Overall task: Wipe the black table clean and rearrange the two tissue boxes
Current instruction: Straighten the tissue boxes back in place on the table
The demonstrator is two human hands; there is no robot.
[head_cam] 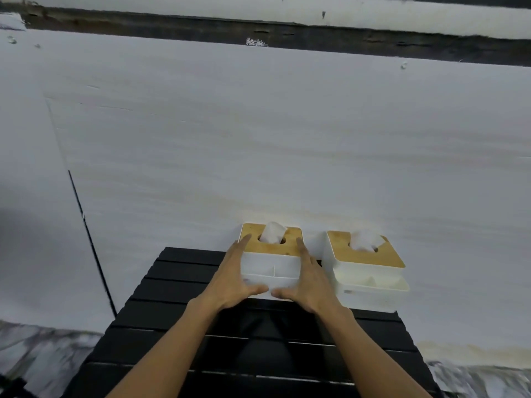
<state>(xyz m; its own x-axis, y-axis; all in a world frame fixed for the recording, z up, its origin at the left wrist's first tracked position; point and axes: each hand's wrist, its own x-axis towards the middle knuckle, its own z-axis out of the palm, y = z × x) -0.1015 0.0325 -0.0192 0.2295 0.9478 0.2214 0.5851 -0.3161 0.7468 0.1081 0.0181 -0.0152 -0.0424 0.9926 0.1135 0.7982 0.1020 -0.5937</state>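
Note:
Two white tissue boxes with wooden lids stand side by side at the far edge of the black slatted table (178, 285), each with a tissue sticking up. My left hand (232, 278) presses the left side of the left tissue box (271, 264), and my right hand (311, 278) presses its right side. My thumbs curl under its front edge, so both hands grip it. The right tissue box (366, 265) stands untouched just to the right, near the table's right corner.
A white wall (258, 139) rises directly behind the table. A thin black cable (89, 242) runs down the wall to the left. Marbled floor (43, 354) shows on both sides of the table. No cloth is in view.

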